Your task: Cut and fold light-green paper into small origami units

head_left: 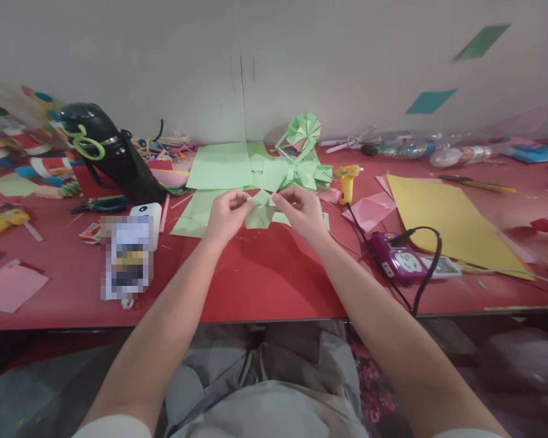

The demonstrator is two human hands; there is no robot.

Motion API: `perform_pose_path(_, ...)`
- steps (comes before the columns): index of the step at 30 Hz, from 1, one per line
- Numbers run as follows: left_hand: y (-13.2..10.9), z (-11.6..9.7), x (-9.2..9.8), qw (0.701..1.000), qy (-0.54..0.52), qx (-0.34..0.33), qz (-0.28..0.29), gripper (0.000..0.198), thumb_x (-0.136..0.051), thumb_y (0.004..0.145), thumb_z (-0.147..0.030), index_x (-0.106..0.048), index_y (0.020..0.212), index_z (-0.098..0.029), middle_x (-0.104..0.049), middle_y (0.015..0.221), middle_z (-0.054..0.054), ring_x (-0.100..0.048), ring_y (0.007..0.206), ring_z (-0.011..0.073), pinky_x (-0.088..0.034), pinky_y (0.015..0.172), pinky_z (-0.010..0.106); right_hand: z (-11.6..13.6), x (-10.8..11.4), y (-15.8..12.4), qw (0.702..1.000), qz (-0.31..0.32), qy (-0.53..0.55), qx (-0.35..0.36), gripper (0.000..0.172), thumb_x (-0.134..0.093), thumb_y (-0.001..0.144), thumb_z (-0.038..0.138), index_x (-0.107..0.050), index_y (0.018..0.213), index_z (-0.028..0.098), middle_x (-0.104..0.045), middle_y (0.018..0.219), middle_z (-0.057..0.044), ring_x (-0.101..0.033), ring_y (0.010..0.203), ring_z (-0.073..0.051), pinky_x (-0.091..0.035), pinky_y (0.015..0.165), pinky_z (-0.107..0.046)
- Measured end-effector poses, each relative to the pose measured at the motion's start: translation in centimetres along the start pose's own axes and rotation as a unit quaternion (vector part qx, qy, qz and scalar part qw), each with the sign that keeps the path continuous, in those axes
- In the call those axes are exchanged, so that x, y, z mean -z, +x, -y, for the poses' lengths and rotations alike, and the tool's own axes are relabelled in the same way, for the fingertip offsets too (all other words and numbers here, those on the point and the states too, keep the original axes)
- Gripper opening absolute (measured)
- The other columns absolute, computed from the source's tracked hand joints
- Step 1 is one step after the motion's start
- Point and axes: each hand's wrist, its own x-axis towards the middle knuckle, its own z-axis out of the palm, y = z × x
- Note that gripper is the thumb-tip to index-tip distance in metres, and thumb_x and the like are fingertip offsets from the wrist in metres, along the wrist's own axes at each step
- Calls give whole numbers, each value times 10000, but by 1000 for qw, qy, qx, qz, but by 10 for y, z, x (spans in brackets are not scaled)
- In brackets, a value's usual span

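Between my two hands is a small piece of folded light-green paper (259, 213), held a little above the red table. My left hand (229, 214) pinches its left edge between thumb and fingers. On the other side, my right hand (300, 210) grips the upper right corner the same way. Just behind lie large green paper sheets (220, 164) and several folded green paper pieces (304, 173). A round, pleated green paper shape (304, 131) stands up at the back against the wall.
A yellow glue gun (347, 182) stands right of the folded pieces, its black cord running past a purple power strip (399, 258). Yellow paper (447, 219) lies at right. Leftward are a black bottle (114, 152), a phone (130, 255), and another yellow glue gun (4, 224). The table's front edge is near.
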Motion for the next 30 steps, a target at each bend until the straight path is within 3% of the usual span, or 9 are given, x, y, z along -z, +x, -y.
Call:
perform_pose_path(3,-1,-1,-1,1000,-9,-5,-17,148,-743,757,-316,-672,801,-193,-650,627,-4,-577,573,125,-457,592,240,3,-3,-3,999,24,-32,5,288,-704,815,453,-637,717,191,-637,678,-19,-549,613,-131,-436,561,-288)
perform_pose_path(6,-4,-1,-5,999,-33,3,4,159,-749,748,-302,-644,801,-195,-652,628,0,-592,577,133,-481,594,248,1,-8,-5,998,44,-48,15,285,-703,810,446,-626,710,190,-624,677,-11,-526,607,-125,-423,567,-286)
perform_pose_path(14,-9,-7,-17,991,-96,85,36,352,-718,690,-152,-715,1040,-186,-726,912,64,-676,838,194,-561,712,301,-3,-9,-4,997,-9,-72,19,134,-634,823,314,-655,768,194,-654,721,-19,-561,640,-143,-436,599,-298)
perform_pose_path(18,-11,-11,-23,983,-127,127,33,244,-704,660,-104,-714,896,-163,-709,932,59,-662,839,180,-574,709,301,-3,-10,-5,996,-12,-80,30,127,-639,822,312,-648,767,198,-644,711,-14,-551,633,-142,-444,609,-304)
perform_pose_path(21,-11,-8,-23,978,-148,143,44,126,-729,711,-191,-685,827,-170,-661,825,29,-651,760,156,-588,707,310,-3,-11,-6,994,-9,-92,53,116,-637,824,292,-640,754,200,-640,726,-16,-547,645,-139,-456,633,-309)
perform_pose_path(24,-10,-3,-22,977,-154,139,50,149,-745,750,-293,-668,787,-171,-611,755,8,-644,708,145,-606,720,332,-2,-11,-7,993,-6,-94,68,103,-637,821,271,-639,748,198,-642,748,-22,-561,666,-142,-470,649,-311)
perform_pose_path(30,-10,-1,-20,974,-155,151,68,176,-778,724,-287,-664,766,-159,-649,742,16,-667,685,141,-610,748,342,0,-11,-8,991,-8,-109,77,94,-636,821,255,-643,742,205,-643,758,-28,-572,691,-151,-484,671,-321)
